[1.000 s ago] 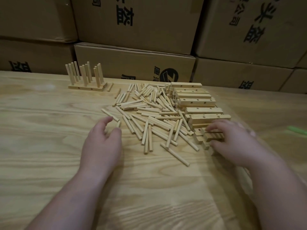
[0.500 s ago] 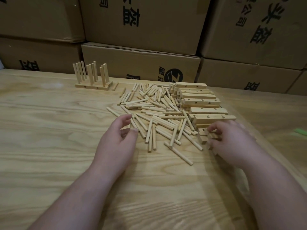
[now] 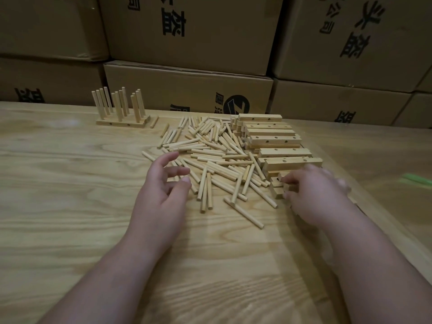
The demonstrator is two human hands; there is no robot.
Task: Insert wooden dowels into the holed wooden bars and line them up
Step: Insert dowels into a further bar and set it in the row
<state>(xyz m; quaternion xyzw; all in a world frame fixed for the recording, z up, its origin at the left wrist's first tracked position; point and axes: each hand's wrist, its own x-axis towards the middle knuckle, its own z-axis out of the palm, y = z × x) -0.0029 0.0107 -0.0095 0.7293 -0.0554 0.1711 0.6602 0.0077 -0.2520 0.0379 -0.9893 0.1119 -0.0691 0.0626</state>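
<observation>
My 2 forearms reach forward over the wooden table [image 3: 58,230], which fills the near part of the view. My left hand [image 3: 159,197] hovers at the near left edge of the pile of loose dowels [image 3: 210,160], palm turned inward, fingers loosely curved and spread, thumb apart from them; it holds nothing, though the fingertips [image 3: 184,170] are just over the nearest dowels. My right hand [image 3: 313,195] is at the near right corner of the pile, fingers curled round a holed bar [image 3: 278,185] that lies at the near end of the bar stack; the hand is a little blurred, so I cannot tell how many bars the fingers take in.

Between my hands, several dowels lie fanned toward me, 1 long dowel [image 3: 244,212] lying nearest, slanting down to the right, apart from both hands. Beyond that the dowels are heaped criss-cross, touching and overlapping.

Just right of the heap, and touching it, the stack of holed bars [image 3: 275,139] runs away from my right hand toward the back, each bar lying crosswise with its holes showing.

Further off to the left, well apart from both hands, a finished set [image 3: 121,113] stands: bars lying flat side by side with dowels upright in them in 3 groups. 1 stray dowel [image 3: 154,121] lies just beside its right end.

Behind the table, cardboard boxes [image 3: 187,90] with black printed characters are stacked as a wall.
</observation>
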